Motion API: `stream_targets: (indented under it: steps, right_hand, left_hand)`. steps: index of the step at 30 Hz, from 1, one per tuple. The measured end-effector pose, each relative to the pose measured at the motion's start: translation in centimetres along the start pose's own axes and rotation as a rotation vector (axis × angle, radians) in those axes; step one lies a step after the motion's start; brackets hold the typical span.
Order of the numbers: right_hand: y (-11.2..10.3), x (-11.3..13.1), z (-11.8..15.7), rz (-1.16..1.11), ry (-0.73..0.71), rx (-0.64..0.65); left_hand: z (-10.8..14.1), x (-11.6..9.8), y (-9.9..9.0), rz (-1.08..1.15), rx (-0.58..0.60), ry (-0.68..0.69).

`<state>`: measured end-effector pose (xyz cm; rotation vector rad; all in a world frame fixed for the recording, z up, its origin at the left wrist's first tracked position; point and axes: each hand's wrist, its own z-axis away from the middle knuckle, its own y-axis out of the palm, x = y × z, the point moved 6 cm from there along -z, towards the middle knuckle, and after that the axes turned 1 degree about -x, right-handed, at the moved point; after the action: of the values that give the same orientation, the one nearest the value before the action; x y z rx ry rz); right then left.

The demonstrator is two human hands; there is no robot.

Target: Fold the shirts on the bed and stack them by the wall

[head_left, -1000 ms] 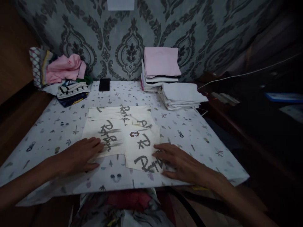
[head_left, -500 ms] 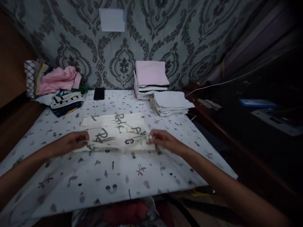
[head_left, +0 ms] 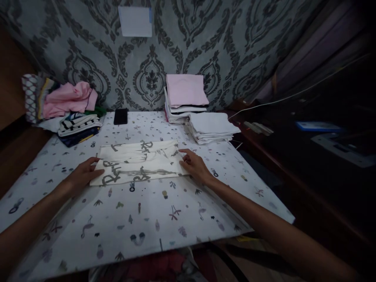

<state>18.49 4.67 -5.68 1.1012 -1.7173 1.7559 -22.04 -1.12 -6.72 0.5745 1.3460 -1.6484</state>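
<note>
A cream garment (head_left: 138,166) with dark brush-style lettering lies folded into a wide, flat strip on the patterned tabletop. Creases run along its middle and right part. At its left end is my left hand (head_left: 84,172), thumb and index finger apart, the fingertips touching the edge. My right hand (head_left: 195,166) rests against the right end, with its index finger stretched out and the thumb parted from it. Neither hand is closed round the cloth. The garment's underside is hidden.
Folded white clothes (head_left: 213,127) lie beside a taller stack topped with pink cloth (head_left: 186,90). Several heaped clothes (head_left: 69,103) sit at the back left, near a black phone (head_left: 120,116). A white cable (head_left: 273,102) runs to the dark surface on the right.
The near edge of the garment has been folded over, hiding its badge. My hands have loosened from their pinch on that edge and now lie at its two ends.
</note>
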Motion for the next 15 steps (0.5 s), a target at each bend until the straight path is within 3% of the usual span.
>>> stream_targets:
  steps: [4,9,12,15]
  right_hand:
    - [0.2,0.7,1.2,0.262,-0.132,-0.074]
    - [0.8,2.4,1.3,0.567,-0.261,-0.088]
    - [3.6,4.4,-0.1,0.613,-0.4,-0.014]
    - [7.3,5.1,-1.9,0.638,-0.442,0.105]
  left_hand:
    - [0.5,-0.2,0.0,0.011,0.004,-0.017]
    - [1.7,-3.4,-0.5,-0.65,-0.181,0.177]
    - [2.3,-7.1,3.4,-0.889,-0.256,0.435]
    - [1.7,-9.1,9.8,-0.832,-0.029,0.684]
